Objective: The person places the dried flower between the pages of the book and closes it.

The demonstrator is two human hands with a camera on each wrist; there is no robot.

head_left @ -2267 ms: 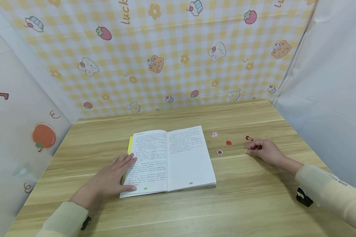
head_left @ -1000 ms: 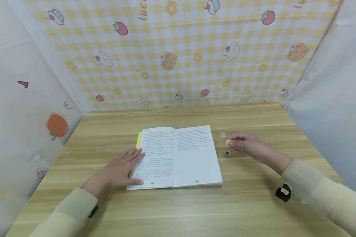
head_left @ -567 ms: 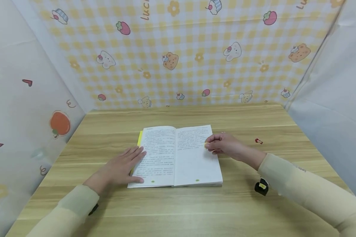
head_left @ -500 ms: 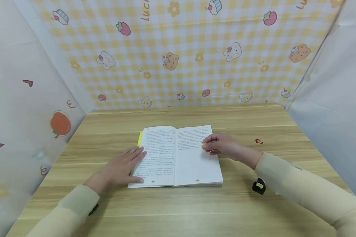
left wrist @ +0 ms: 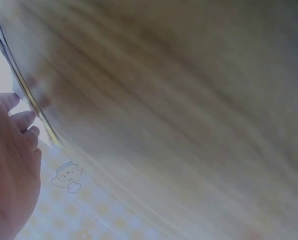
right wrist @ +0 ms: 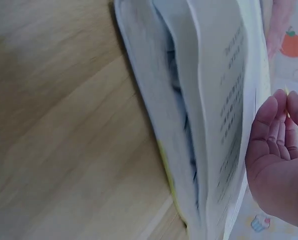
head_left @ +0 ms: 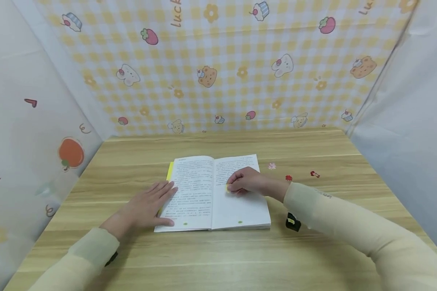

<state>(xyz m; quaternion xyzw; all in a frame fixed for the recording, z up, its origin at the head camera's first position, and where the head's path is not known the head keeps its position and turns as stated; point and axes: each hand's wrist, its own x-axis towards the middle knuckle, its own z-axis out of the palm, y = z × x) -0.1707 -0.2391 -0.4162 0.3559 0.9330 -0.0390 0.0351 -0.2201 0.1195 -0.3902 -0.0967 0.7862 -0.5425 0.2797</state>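
An open book [head_left: 240, 210] with printed pages and a yellow edge lies flat on the wooden table. My left hand [head_left: 147, 208] rests on the left page with fingers spread and straight; in the left wrist view its fingers lie at the book's edge. Over the right page, my right hand [head_left: 247, 181] pinches a small flat yellow flower [head_left: 228, 188] between thumb and fingertips. The right wrist view shows this flower [right wrist: 287, 102] nearly edge-on.
Right of the book lie a pink flower [head_left: 272, 166], a red flower [head_left: 289, 178] and a small red-and-white piece [head_left: 315, 174]. A dark-centred flower seen earlier is hidden behind the right forearm. A yellow checked cloth [head_left: 240, 48] hangs behind the table [head_left: 189, 266].
My right hand picked up the yellow flower at the right of the table and carried it left, over the right page. The left hand stays on the left page.
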